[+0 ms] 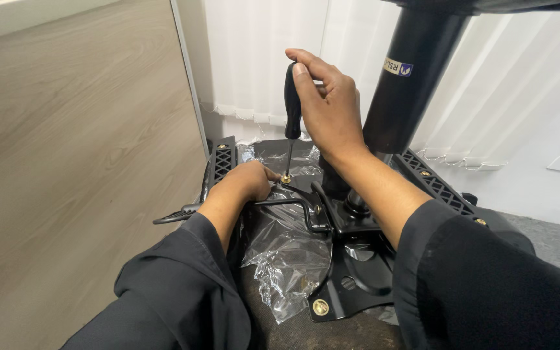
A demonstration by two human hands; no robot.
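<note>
Head view: the right hand [328, 107] grips the screwdriver [291, 110] by its black handle, shaft upright, tip down on a brass screw [286, 179] at the chair's black plate [351, 279]. The left hand [251, 180] is curled beside the screw, steadying it. Likely mid-fastening; next calls for straight turning with downward pressure.

My single view comes from a camera worn on the head, tilted down and forward over both sleeves at close range. It faces the black metal plate [351, 272] near centre, a wood-grain panel [66, 162] left and white curtains [260, 58] on the far side.
</note>
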